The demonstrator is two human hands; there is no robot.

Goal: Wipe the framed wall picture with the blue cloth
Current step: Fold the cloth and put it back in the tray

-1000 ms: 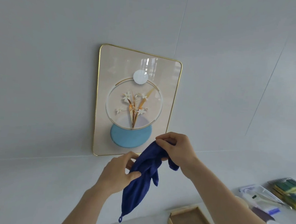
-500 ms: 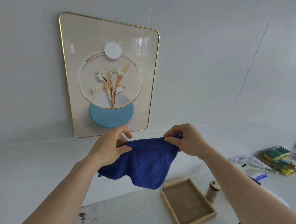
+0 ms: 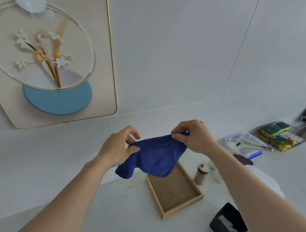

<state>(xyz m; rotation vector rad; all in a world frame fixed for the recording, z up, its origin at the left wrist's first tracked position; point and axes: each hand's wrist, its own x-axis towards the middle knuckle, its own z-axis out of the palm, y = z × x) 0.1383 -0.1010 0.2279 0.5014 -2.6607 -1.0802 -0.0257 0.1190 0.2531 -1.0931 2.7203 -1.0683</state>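
Observation:
The blue cloth (image 3: 156, 157) hangs spread between both hands, above the counter. My left hand (image 3: 118, 148) pinches its left edge and my right hand (image 3: 194, 137) pinches its upper right corner. The framed wall picture (image 3: 49, 58), gold-rimmed with white flowers and a light blue disc, hangs on the wall at the upper left, partly cut off by the frame edge. Both hands are below and to the right of it, apart from it.
A shallow wooden tray (image 3: 175, 191) lies on the white counter (image 3: 123, 213) under the cloth. Beside it stand a small brown jar (image 3: 201, 173), a black box (image 3: 228, 228), a clear lidded container (image 3: 244, 145) and a wire rack of sponges (image 3: 277, 132).
The view has dropped and swung right, pushing the picture to the upper left. The bunched cloth has been opened out flat between both hands, which have lowered over the counter.

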